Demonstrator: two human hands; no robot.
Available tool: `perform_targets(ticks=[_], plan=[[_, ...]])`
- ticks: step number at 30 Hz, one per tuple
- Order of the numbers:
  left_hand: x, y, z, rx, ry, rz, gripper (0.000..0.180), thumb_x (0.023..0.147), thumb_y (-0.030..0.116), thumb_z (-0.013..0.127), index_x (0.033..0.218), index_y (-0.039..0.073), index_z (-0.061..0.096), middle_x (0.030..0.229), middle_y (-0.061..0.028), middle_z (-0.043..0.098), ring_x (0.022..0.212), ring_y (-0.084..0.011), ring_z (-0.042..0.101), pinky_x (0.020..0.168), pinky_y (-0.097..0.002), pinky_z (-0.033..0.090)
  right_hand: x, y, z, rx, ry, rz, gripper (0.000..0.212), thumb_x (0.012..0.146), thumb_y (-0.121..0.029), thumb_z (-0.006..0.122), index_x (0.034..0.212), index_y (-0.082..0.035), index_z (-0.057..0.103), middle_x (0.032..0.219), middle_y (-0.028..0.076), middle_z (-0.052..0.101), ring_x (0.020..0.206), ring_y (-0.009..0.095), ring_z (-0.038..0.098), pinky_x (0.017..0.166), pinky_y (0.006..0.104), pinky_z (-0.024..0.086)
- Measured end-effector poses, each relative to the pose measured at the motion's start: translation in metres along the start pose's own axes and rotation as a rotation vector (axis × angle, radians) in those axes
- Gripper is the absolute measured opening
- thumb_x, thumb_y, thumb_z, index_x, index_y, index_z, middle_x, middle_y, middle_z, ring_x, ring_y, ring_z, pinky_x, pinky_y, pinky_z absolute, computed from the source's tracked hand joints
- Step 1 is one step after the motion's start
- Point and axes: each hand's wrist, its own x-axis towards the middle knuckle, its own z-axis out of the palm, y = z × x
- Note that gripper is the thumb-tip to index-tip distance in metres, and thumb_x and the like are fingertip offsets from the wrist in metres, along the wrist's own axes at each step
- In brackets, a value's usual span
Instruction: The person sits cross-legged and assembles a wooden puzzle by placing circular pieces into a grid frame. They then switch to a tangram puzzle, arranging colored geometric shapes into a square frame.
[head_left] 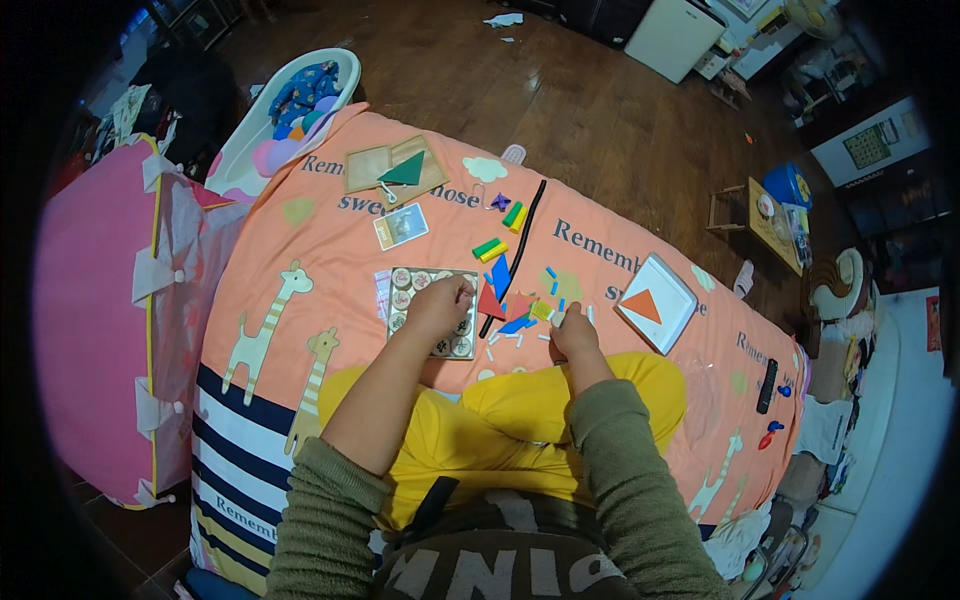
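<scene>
My left hand [437, 310] is over a square box of round Chinese chess pieces [402, 277], its fingers drawn together; whatever may be in them is too small to name. My right hand [576, 338] is closed at the fingertips on a small yellow-green packet [541, 311] with a whitish end. Short white sticks [497, 340] and small blue sticks [551, 272] lie scattered around it. Between the hands are a red triangle [489, 306] and a blue flat piece [501, 274]. Green and yellow blocks [490, 250] lie just beyond.
A long black strip [528, 232] crosses the peach bedspread [440, 150]. To the right sits a white tray [668, 338] with an orange triangle [642, 306]. Farther left are a wooden tray [368, 170], a green triangle [405, 170] and a picture card [402, 228]. A remote [767, 386] lies far right.
</scene>
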Motion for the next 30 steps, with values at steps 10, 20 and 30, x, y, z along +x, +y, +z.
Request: perform_targets(ticks=[10, 20, 30], plan=[[-0.008, -0.001, 0.009, -0.254, -0.117, 0.318, 0.018, 0.089, 0.009, 0.063, 0.107, 0.006, 0.065, 0.089, -0.0085, 0.065, 0.080, -0.0195, 0.064, 0.072, -0.0328, 0.050, -0.024, -0.003, -0.022, 0.910, -0.217, -0.156, 0.039, 0.090, -0.021, 0.064, 0.121, -0.006, 0.046, 0.094, 0.016, 0.067, 0.088, 0.031, 0.069, 0.065, 0.0388, 0.058], [-0.011, 0.028, 0.016, -0.652, -0.471, 0.348, 0.026, 0.094, 0.017, 0.064, 0.118, 0.006, 0.059, 0.109, -0.0047, 0.056, 0.097, -0.0147, 0.056, 0.084, -0.0289, 0.047, -0.061, -0.016, -0.047, 1.519, -1.176, -0.452, 0.039, 0.098, -0.018, 0.056, 0.131, 0.000, 0.047, 0.103, 0.016, 0.064, 0.082, 0.024, 0.070, 0.057, 0.0290, 0.060], [0.022, -0.058, -0.041, -0.434, 0.276, -0.156, 0.017, 0.084, 0.013, 0.072, 0.093, 0.002, 0.062, 0.081, -0.0039, 0.067, 0.065, -0.0128, 0.062, 0.060, -0.0297, 0.051, -0.049, -0.020, -0.026, 1.490, -0.642, -0.153, 0.020, 0.099, -0.021, 0.055, 0.098, 0.000, 0.055, 0.080, 0.012, 0.065, 0.066, 0.023, 0.068, 0.054, 0.0296, 0.057]])
